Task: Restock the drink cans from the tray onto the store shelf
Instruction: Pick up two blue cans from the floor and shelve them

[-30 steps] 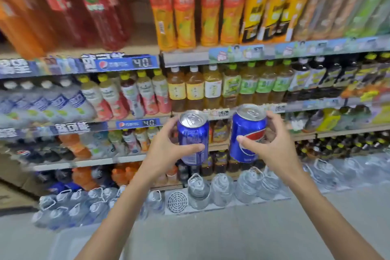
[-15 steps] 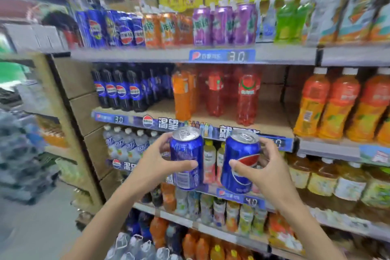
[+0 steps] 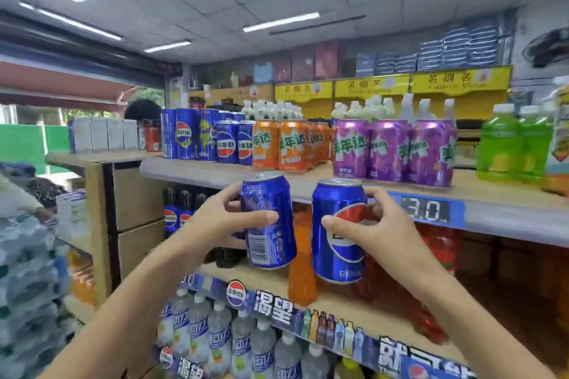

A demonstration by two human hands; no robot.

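My left hand (image 3: pixel 215 224) grips a blue Pepsi can (image 3: pixel 268 221), tilted slightly with its barcode toward me. My right hand (image 3: pixel 378 224) holds a second blue Pepsi can (image 3: pixel 338 231), logo facing me. Both cans are upright, side by side, just below the front edge of the top shelf (image 3: pixel 308 184). On that shelf stand blue Pepsi cans (image 3: pixel 228 143) at the left, orange cans (image 3: pixel 283 144) in the middle and purple cans (image 3: pixel 397 151) to the right. The tray is out of view.
Green bottles (image 3: pixel 514 144) stand at the right of the top shelf. A price strip reading 3.0 (image 3: pixel 428 209) runs along its edge. Below are dark cola bottles (image 3: pixel 178 212), an orange bottle (image 3: pixel 301 255) and clear water bottles (image 3: pixel 234 338). Wrapped water packs (image 3: pixel 27 286) are stacked at left.
My view has swung up from the low shelves to the top shelf and ceiling. Both hands have risen with their cans, still held side by side.
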